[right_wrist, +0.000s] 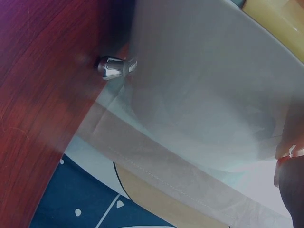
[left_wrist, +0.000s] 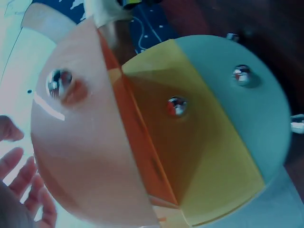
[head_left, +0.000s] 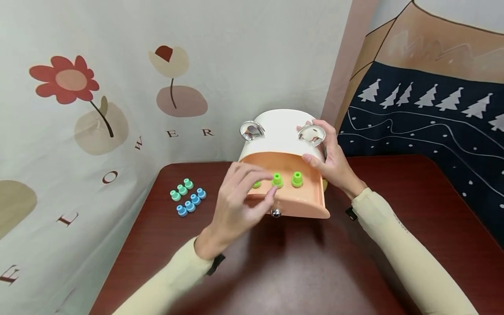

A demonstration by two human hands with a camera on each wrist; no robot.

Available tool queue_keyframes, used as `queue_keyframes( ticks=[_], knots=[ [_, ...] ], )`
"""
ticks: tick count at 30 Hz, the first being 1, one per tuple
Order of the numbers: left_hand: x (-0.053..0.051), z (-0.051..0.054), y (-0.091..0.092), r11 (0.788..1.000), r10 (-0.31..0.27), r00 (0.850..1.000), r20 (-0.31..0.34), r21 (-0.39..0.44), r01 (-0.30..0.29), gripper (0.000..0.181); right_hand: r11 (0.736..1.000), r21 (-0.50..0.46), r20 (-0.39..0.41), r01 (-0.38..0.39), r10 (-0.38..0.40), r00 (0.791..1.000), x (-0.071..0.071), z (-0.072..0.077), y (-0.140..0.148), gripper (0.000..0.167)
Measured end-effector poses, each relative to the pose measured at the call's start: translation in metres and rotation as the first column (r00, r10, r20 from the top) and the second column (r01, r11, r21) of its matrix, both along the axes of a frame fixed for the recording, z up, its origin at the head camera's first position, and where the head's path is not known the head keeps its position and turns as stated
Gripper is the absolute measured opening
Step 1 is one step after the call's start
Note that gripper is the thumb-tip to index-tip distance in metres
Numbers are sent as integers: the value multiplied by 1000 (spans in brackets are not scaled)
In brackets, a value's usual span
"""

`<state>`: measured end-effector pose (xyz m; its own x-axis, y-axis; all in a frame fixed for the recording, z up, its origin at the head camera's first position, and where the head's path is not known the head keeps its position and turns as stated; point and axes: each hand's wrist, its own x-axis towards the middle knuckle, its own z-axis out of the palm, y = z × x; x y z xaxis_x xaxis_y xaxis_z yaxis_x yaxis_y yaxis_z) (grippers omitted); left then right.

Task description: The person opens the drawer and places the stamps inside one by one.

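While printed cloth (head_left: 244, 57) hangs behind everything, the dark red table (head_left: 299, 280) spreads out in front of me, and on it sits a white box (head_left: 281, 131) with a rounded top. From the head view I look down into its peach drawer (head_left: 303, 208), which is pulled out: 3 lime pegs (head_left: 297, 180) stand in a row across it, the leftmost partly covered by my fingers. The left wrist view alone shows the fronts face on, with a yellow drawer (left_wrist: 190, 161) and a teal drawer (left_wrist: 249, 114) beside the peach; what those 2 contain I can't see. The right wrist view gives me the box's pale side wall and a silver stub (right_wrist: 114, 68) that the head view hides. My right hand (head_left: 332, 162) grips the box at its right side, thumb on the top's front edge, other fingers reaching behind a silver ear (head_left: 312, 134). My left hand (head_left: 236, 199) hovers over the drawer, thumb and curved fingers a little apart, gripping nothing I can see; the tips are right by the middle lime peg, but I can't tell whether they touch it. Left of the box, 4 blue pegs (head_left: 195, 200) and 3 mint pegs (head_left: 182, 189) stand on the table in 2 slanting rows. A silver knob (head_left: 276, 212) sits on the peach front, just below my thumb.
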<state>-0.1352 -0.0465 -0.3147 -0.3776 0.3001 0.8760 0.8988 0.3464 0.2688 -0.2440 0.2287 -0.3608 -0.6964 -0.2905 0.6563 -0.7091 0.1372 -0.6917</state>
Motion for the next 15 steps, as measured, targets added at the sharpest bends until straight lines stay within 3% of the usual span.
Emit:
queue_keyframes(
  ticks=[4,9,12,15],
  knots=[
    [21,-16,-6,998,21,998,-56,64,-17,15,1000,-11,-9,-8,8,1000,1,-1,-3,80],
    [35,-31,-6,992,32,994,-101,121,-20,12,1000,-21,6,-9,10,1000,1,0,-4,81],
    [42,-44,-3,986,50,997,-56,161,-40,15,1000,-18,9,-5,6,1000,1,0,-3,81],
    [48,-57,0,976,64,996,64,204,-76,20,1000,-15,1,-1,1,1000,1,-1,-2,81]
  ],
)
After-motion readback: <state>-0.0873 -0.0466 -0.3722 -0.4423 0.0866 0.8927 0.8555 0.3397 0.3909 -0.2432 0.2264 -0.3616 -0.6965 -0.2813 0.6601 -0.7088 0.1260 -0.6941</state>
